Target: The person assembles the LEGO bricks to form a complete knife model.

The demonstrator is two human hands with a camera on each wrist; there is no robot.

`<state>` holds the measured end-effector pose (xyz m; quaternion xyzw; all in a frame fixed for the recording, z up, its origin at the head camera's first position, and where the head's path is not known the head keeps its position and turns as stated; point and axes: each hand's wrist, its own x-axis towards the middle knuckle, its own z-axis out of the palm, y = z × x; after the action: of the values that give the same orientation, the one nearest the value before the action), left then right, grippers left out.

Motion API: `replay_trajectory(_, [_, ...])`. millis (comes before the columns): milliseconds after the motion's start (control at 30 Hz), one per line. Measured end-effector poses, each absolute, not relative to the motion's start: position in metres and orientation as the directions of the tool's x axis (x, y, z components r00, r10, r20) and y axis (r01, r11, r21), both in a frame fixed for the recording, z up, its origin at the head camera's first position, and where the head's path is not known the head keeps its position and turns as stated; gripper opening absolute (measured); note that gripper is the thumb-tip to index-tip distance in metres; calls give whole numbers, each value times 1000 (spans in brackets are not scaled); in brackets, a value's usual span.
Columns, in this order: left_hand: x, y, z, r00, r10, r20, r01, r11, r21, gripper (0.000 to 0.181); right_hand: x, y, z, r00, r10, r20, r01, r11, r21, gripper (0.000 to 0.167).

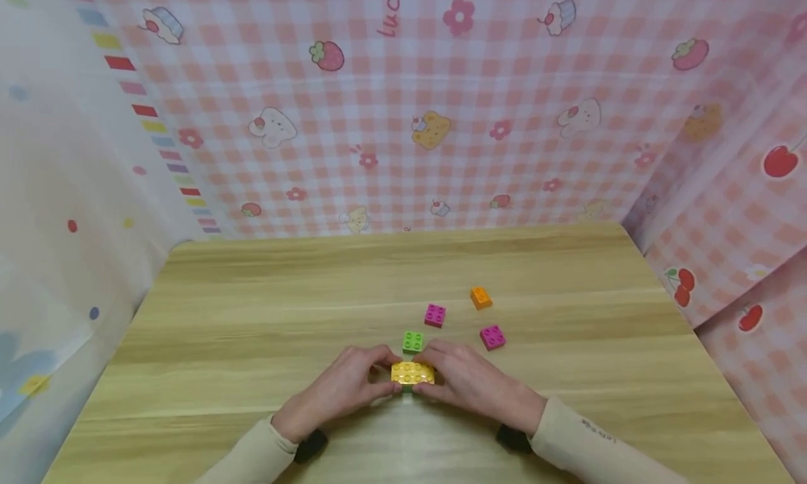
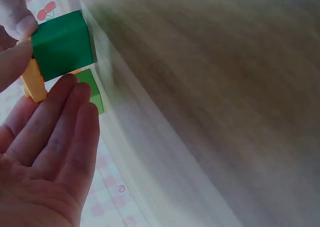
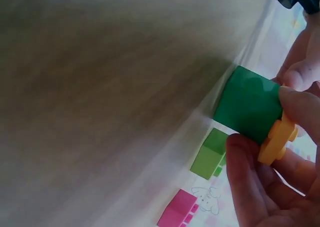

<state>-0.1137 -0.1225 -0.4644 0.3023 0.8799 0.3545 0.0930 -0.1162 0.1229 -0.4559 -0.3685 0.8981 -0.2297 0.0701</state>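
A flat yellow toy brick with studs on top sits on a dark green block, near the front of the table. The wrist views show the yellow brick jutting out past the green block's side. My left hand pinches the left end between thumb and fingers. At the right end, my right hand holds it the same way. Whether the studs underneath are fully pressed together cannot be told. Just behind the pair stands a light green brick, close to my right fingertips.
Farther back on the wooden table lie a magenta brick and an orange brick. Another magenta brick lies to the right, beyond my right hand. Patterned cloth hangs along the back and both sides.
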Motion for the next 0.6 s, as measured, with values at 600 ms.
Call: replay_trajectory(600, [-111, -122, -465, -815, 575, 76, 488, 608, 626, 28, -143, 134, -447, -777, -625, 68, -564, 645, -516, 44])
